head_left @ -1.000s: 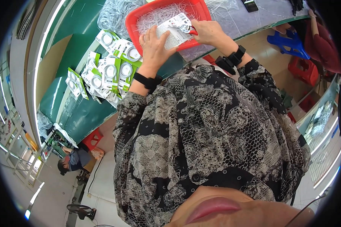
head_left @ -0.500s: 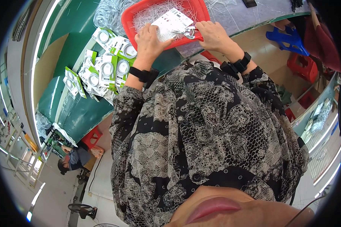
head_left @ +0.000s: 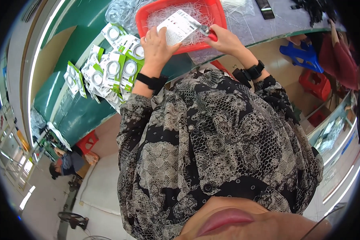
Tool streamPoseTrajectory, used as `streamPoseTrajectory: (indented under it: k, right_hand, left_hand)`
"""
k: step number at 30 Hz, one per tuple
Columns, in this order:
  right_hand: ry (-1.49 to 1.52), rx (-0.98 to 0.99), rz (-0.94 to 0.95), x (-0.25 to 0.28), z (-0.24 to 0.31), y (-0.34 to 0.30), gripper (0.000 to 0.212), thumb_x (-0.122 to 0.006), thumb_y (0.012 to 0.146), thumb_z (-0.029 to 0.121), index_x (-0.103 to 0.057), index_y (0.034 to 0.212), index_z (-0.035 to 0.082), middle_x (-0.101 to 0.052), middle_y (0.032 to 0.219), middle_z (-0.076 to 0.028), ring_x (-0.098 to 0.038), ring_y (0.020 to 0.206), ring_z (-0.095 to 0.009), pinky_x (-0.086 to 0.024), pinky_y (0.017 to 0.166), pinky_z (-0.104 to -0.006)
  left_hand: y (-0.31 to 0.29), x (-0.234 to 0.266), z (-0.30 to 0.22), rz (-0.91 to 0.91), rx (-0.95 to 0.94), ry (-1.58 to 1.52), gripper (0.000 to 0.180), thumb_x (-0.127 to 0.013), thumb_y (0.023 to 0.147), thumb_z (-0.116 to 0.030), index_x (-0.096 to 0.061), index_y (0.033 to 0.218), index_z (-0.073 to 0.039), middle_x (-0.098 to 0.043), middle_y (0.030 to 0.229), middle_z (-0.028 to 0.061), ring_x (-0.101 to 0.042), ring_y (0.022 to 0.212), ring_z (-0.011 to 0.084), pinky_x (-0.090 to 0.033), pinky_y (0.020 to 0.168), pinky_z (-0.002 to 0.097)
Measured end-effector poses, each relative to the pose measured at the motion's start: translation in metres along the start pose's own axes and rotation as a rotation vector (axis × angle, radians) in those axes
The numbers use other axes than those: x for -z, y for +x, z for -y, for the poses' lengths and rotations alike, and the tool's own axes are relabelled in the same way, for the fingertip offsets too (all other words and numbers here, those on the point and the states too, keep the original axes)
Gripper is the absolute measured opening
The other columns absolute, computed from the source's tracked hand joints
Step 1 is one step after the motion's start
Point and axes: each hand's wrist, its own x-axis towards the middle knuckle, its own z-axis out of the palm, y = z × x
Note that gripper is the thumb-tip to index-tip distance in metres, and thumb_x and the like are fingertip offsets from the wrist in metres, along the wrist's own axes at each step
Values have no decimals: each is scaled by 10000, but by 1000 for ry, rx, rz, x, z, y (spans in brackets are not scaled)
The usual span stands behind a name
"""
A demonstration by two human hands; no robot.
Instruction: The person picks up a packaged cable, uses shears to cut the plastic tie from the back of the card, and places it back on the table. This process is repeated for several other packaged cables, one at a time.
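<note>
My left hand (head_left: 156, 49) is closed on a white printed card (head_left: 177, 29), its thumb and fingers at the card's left and near edges. The card is held over a red plastic basket (head_left: 149, 11) full of thin clear plastic strips (head_left: 204, 17). In my right hand (head_left: 227, 40) is a pair of red-handled cutting pliers (head_left: 206, 31), gripped by the handles. The pliers' metal jaws reach the card's right corner. Motion blurs the jaws, so I cannot tell whether they touch the card.
Left of the basket lies a pile of packaged coiled cables (head_left: 113, 69) on green-and-white cards. Bagged loose cables (head_left: 126, 15) sit behind it. A phone (head_left: 265, 9) and black cords (head_left: 311, 11) lie at the far right. A blue stool (head_left: 302, 56) and another person's sleeve (head_left: 340, 66) are to the right.
The pliers have shifted up and tilted against the card's right corner, and their jaws now point up and left. The whole view has shifted slightly. Both hands keep their hold.
</note>
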Motion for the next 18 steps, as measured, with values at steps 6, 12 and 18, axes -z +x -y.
streamPoseTrajectory:
  k: [6,12,18]
  right_hand:
    - [314,86,-119,-13,-27,36,391,-667,848,367,-573,1094,77,-594,768,-46,-579,727,-179,-436,639,-333]
    - [1263,-576,312,-41,-50,69,217,-607,875,283,-605,958,83,-586,750,0,-525,595,-127,-414,554,-256]
    - [1557,-678,391,-49,-40,82,257,-593,902,254,-586,1051,45,-587,782,-26,-567,709,-166,-469,667,-310]
  left_hand:
    - [-89,74,36,-127,179,-219,666,-815,658,-360,-572,1215,-88,-504,1270,216,-485,1164,380,-398,946,459]
    - [-314,84,59,-349,786,-100,627,-785,728,-337,-559,1246,-65,-494,1295,228,-454,1221,377,-364,1032,436]
    - [-491,-13,49,-269,1437,-285,702,-743,772,-423,-523,1270,19,-478,1319,231,-424,1243,378,-355,1032,440]
